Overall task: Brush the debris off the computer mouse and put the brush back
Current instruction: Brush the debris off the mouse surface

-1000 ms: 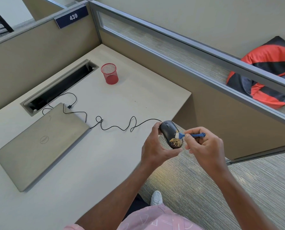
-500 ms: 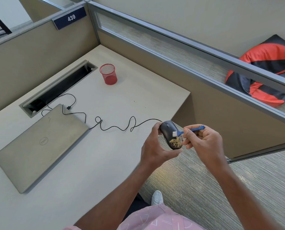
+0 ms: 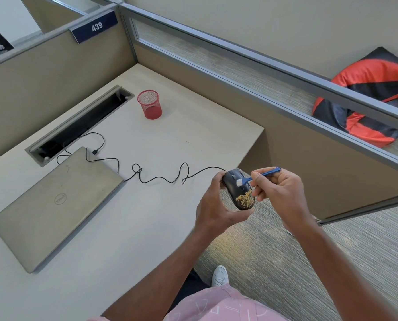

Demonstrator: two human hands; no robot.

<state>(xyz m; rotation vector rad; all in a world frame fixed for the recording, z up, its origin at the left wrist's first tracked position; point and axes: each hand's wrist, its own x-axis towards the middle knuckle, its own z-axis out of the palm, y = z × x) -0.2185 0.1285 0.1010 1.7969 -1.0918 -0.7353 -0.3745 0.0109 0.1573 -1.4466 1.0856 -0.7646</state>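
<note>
Black plastic, smooth and hard, the computer mouse (image 3: 236, 189) sits in the left hand (image 3: 214, 205), whose thumb and fingers curl round its sides and hold it just off the near corner of the desk (image 3: 147, 228), over the carpet. It looks light and rigid but probably slick, so gripping the flanks, clear of the top shell, seems the sound hold. Its thin cable (image 3: 161, 180) trails slack across the desk and should add little drag. A patch of yellowish debris (image 3: 245, 199) clings to the rear of the shell, apparently loose crumbs that should flick away easily. The right hand (image 3: 279, 193) pinches the small blue brush (image 3: 266, 173) by its slim handle, white bristles touching the mouse just above the crumbs. The brush looks very light and slightly flexible. Readable writing: "439" on the dark partition sign (image 3: 96, 26), and a Dell logo on the lid of the closed laptop (image 3: 54, 205).
</note>
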